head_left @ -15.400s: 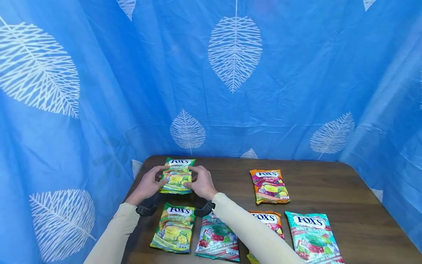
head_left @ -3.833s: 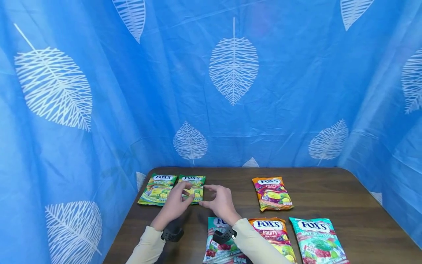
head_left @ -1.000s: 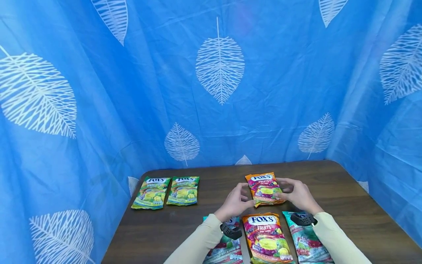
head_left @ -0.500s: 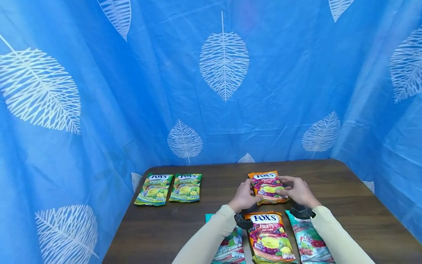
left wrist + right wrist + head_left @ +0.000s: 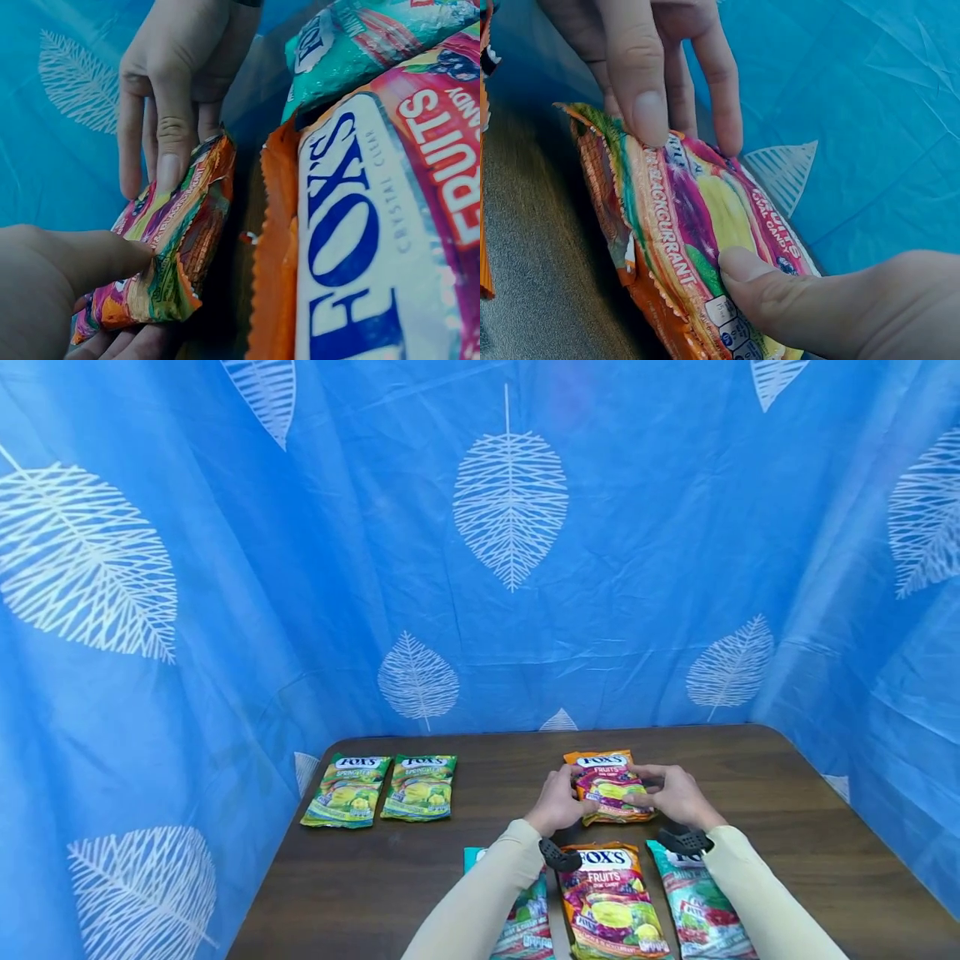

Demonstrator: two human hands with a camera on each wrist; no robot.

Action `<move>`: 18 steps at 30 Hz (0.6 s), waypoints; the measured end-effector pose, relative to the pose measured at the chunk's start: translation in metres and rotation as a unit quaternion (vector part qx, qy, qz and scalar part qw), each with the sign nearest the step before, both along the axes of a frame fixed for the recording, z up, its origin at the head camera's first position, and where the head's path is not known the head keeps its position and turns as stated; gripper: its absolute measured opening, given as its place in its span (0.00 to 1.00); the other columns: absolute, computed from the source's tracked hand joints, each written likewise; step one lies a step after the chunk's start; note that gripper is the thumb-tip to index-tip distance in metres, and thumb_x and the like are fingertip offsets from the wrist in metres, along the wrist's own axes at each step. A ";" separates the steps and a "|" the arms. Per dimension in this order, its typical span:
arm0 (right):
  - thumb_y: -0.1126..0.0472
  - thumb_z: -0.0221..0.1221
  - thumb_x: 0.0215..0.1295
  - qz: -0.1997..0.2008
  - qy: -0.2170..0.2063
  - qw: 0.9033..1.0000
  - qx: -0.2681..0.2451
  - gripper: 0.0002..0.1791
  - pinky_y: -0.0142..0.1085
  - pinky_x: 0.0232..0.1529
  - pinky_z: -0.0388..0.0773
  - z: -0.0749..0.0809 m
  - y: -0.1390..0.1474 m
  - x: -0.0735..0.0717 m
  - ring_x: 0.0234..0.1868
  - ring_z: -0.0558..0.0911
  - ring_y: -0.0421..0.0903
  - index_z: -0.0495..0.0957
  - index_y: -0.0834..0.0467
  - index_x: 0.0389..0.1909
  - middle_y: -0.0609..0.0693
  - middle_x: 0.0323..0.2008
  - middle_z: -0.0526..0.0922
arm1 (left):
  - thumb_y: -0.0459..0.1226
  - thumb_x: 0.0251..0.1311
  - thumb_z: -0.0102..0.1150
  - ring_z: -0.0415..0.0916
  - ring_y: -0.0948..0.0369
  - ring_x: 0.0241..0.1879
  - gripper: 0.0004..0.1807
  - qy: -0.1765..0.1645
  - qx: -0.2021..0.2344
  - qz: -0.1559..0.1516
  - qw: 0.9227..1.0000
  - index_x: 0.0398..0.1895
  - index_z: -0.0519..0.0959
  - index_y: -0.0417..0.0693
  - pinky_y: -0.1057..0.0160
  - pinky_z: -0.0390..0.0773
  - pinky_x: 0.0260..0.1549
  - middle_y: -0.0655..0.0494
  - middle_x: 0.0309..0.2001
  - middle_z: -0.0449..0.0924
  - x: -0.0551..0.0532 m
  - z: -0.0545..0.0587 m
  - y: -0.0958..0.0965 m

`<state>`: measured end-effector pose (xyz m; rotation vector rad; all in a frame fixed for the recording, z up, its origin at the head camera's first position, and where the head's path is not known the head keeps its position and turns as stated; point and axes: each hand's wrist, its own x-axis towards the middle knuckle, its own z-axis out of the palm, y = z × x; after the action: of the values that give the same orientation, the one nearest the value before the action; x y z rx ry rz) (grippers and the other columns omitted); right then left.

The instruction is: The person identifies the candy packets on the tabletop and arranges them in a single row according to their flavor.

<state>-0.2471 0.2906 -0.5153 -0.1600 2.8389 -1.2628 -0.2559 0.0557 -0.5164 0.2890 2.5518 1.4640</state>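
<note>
Left hand [image 5: 558, 802] and right hand [image 5: 677, 797] both clamped on far Fox's Fruits bag [image 5: 606, 785], one per side; just beyond near Fox's Fruits bag [image 5: 612, 906]. Mint Blossom bags [image 5: 703, 902] flank latter; Spring Tea bags [image 5: 420, 788] well left of it, farther back.

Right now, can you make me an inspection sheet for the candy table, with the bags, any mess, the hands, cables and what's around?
Surface: dark wood-look table, rounded far corners.
Job's things: far orange Fruits bag, between both hands.
Clutter: two green bags far left; near orange Fruits bag between two teal bags, both partly covered by sleeves.
Hands: left hand pinches the far bag, thumb on top, fingers underneath; right hand holds its other side, thumb on its face.
Cables: nothing seen.
Surroundings: blue cloth with white leaf prints.
</note>
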 end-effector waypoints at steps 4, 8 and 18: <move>0.63 0.75 0.70 -0.004 -0.003 1.000 0.003 0.33 0.56 0.52 0.87 0.000 0.000 0.000 0.56 0.85 0.71 0.77 0.71 0.71 0.77 0.68 0.75 | 0.35 0.67 0.78 0.77 0.56 0.50 0.33 -0.004 0.006 -0.004 1.000 0.73 0.75 0.47 0.54 0.86 0.54 0.51 0.57 0.74 -0.003 -0.001 -0.001; 0.63 0.75 0.69 -0.011 -0.001 1.000 0.007 0.33 0.54 0.49 0.88 0.001 0.000 0.000 0.53 0.85 0.67 0.78 0.70 0.71 0.78 0.67 0.76 | 0.34 0.66 0.78 0.77 0.55 0.52 0.33 -0.003 0.005 -0.010 1.000 0.73 0.76 0.48 0.52 0.85 0.56 0.51 0.57 0.73 -0.004 -0.001 0.001; 0.59 0.76 0.69 -0.022 -0.015 1.000 -0.015 0.36 0.53 0.49 0.88 -0.002 0.000 0.000 0.50 0.87 0.62 0.76 0.70 0.72 0.77 0.68 0.75 | 0.31 0.67 0.77 0.76 0.54 0.54 0.33 -0.017 0.019 -0.005 1.000 0.73 0.77 0.50 0.52 0.84 0.59 0.53 0.59 0.73 -0.002 -0.001 0.000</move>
<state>-0.2467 0.2910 -0.5176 -0.0795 2.8136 -1.3062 -0.2581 0.0556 -0.5173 0.2802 2.4936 1.5026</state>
